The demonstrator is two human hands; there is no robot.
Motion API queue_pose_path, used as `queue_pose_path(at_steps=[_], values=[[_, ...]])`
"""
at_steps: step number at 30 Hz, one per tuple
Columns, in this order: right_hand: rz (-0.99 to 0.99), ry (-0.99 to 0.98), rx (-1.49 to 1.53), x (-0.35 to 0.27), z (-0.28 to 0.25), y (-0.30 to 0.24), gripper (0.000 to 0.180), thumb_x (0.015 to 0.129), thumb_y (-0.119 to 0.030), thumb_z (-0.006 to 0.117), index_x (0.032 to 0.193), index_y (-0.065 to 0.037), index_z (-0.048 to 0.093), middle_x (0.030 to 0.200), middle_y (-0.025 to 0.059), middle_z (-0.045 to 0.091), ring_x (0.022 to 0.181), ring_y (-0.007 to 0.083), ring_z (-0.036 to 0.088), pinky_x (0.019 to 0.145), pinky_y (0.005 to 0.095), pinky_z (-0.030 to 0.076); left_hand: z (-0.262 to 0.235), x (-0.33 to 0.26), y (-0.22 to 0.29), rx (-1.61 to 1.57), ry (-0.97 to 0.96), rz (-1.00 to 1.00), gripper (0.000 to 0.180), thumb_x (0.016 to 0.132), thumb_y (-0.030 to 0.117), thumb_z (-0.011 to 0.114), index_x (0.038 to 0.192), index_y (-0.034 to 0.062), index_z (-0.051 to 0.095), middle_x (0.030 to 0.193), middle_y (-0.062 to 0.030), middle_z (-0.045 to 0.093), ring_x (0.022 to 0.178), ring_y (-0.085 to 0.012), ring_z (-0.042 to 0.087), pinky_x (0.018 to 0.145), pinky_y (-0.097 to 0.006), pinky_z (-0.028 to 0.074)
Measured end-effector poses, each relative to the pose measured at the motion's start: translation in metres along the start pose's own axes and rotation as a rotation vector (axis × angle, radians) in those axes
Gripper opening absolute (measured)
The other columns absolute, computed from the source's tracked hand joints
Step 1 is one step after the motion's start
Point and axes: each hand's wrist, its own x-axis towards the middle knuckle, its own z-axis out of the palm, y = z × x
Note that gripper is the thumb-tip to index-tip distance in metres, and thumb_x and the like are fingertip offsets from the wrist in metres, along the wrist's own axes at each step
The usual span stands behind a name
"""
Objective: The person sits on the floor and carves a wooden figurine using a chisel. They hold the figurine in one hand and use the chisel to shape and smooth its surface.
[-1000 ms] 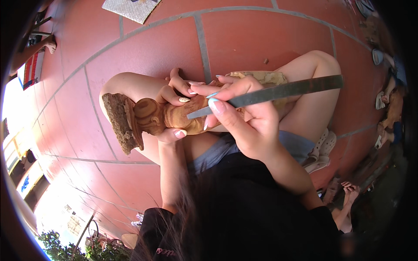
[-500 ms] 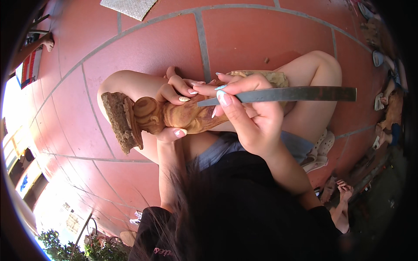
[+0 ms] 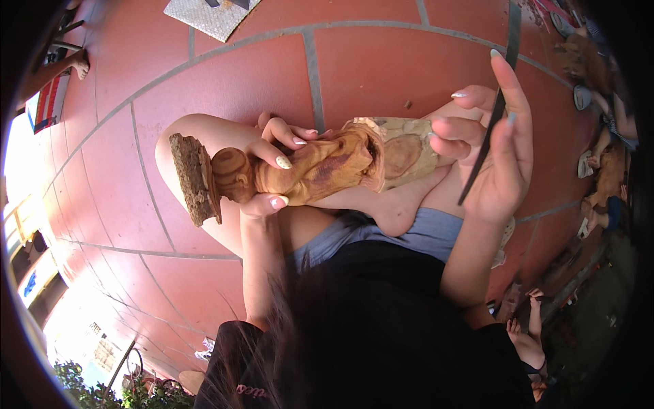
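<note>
A carved wooden figure (image 3: 313,170) lies across my lap, its rounded head end to the left and rough bark-edged base beyond it. My left hand (image 3: 268,150) is closed around it near the head, fingers over the far side and thumb on the near side. My right hand (image 3: 507,160) is raised to the right of the carving, palm partly turned up and several fingers spread. Between its fingers it grips a long, flat dark metal carving tool (image 3: 499,105), held steeply with its tapered end pointing down. The tool is apart from the wood.
Red floor tiles (image 3: 238,75) surround my crossed legs. A pale textured mat (image 3: 221,20) with dark pieces on it lies at the far left. A small wood chip (image 3: 408,104) rests beyond my knee. Another person's foot (image 3: 80,66) shows at left; more people sit along the right.
My right hand has lifted off the carving and moved right, tilting the tool from nearly level to steep. The carving's right part has come into view. My left hand keeps its hold.
</note>
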Motion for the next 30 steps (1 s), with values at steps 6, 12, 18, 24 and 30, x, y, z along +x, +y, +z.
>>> queue_pose_path(at_steps=[6, 12, 18, 24, 30], values=[[-0.140, -0.238, 0.306, -0.008, -0.021, 0.002, 0.068, 0.091, -0.036, 0.058, 0.128, 0.015, 0.032, 0.094, 0.0277, 0.060, 0.073, 0.0283, 0.066, 0.070, 0.0347, 0.056, 0.002, 0.000, 0.002, 0.026, 0.029, -0.014, 0.034, 0.063, 0.019, 0.073, 0.093, 0.0088, 0.060, 0.101, -0.0133, 0.048, 0.116, -0.0339, 0.049, 0.103, -0.061, 0.037], [-0.073, 0.083, -0.587, -0.011, -0.004, -0.020, 0.026, 0.095, -0.016, 0.053, 0.098, 0.007, 0.066, 0.060, 0.0072, 0.061, 0.042, 0.0060, 0.043, 0.043, 0.0228, 0.035, 0.003, 0.002, 0.002, 0.033, 0.036, 0.009, 0.036, 0.062, 0.018, 0.074, 0.093, 0.0082, 0.057, 0.101, -0.0134, 0.049, 0.116, -0.0342, 0.049, 0.103, -0.061, 0.037], [0.027, 0.184, -0.701, -0.014, 0.003, -0.016, 0.018, 0.089, -0.013, 0.064, 0.086, 0.002, 0.072, 0.058, 0.0014, 0.055, 0.040, 0.0042, 0.039, 0.039, 0.0198, 0.028, 0.001, 0.001, 0.001, 0.007, 0.083, -0.050, 0.044, 0.062, 0.018, 0.075, 0.096, 0.0061, 0.050, 0.101, -0.0137, 0.049, 0.117, -0.0335, 0.049, 0.103, -0.062, 0.037], [0.112, 0.164, -0.828, -0.012, -0.009, 0.004, 0.017, 0.087, -0.014, 0.066, 0.080, 0.002, 0.071, 0.056, 0.0008, 0.051, 0.047, 0.0072, 0.044, 0.045, 0.0212, 0.033, 0.005, 0.002, 0.001, -0.035, 0.109, -0.046, 0.044, 0.059, 0.017, 0.075, 0.094, 0.0064, 0.050, 0.101, -0.0139, 0.050, 0.117, -0.0330, 0.050, 0.104, -0.063, 0.036], [0.228, 0.144, -0.251, -0.011, -0.009, 0.020, 0.024, 0.098, -0.018, 0.051, 0.094, 0.002, 0.063, 0.057, -0.0004, 0.050, 0.048, 0.0056, 0.045, 0.043, 0.0189, 0.036, 0.001, 0.001, 0.004, 0.073, 0.098, -0.071, 0.044, 0.057, 0.017, 0.074, 0.094, 0.0067, 0.052, 0.099, -0.0141, 0.050, 0.116, -0.0332, 0.050, 0.106, -0.060, 0.036]])
